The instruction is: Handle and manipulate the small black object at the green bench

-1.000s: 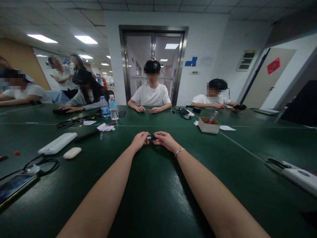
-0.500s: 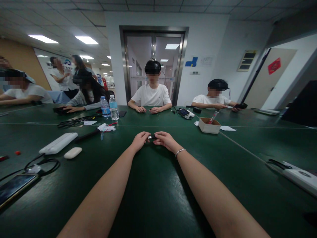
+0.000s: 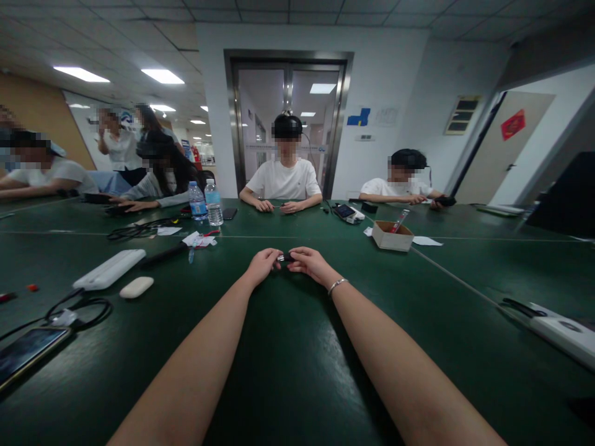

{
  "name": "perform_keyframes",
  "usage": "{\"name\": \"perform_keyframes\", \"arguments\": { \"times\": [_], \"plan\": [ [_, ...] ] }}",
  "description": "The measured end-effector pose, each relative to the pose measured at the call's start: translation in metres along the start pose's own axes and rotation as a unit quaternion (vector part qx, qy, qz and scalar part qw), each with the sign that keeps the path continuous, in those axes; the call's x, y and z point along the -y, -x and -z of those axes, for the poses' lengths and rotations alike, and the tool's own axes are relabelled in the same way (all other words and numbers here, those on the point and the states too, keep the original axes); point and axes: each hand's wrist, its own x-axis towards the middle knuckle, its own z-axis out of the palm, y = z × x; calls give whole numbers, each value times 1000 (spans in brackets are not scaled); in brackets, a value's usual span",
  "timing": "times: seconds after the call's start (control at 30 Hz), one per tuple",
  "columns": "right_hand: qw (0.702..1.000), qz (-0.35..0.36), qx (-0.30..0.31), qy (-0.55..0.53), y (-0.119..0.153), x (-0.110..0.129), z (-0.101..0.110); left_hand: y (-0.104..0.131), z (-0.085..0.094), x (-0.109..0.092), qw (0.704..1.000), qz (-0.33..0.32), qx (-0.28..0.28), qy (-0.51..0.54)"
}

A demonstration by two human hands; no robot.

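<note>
Over the middle of the green table [image 3: 297,347], both my hands meet at a small black-and-silver object [image 3: 284,257]. My left hand [image 3: 264,266] pinches its silver end between thumb and fingers. At the black end, my right hand [image 3: 310,262] is closed with thumb and fingertips, a silver bracelet [image 3: 338,285] round its wrist. Fingers cover much of the object, and it is too small to tell its kind.
On the left lie a white power bank [image 3: 110,269], a white rounded case [image 3: 136,287] and a phone [image 3: 32,354] with cables. Ahead stand two bottles [image 3: 214,204] and a small box [image 3: 393,236]. Across the table sits a person [image 3: 283,179]. A white device [image 3: 564,331] lies right.
My hands and the object between them stay almost still. At the far left, a standing person has raised an arm, and a seated person's hands have shifted slightly.
</note>
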Motion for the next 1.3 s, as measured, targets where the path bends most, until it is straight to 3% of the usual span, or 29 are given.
{"name": "perform_keyframes", "arguments": {
  "times": [0.4,1.3],
  "plan": [
    [1000,5,-2,-1,-1,-2,1,0,1,4,999,-35,-6,17],
    [1000,11,7,8,-2,-3,3,3,0,-6,1000,-1,-8,0]
  ]
}}
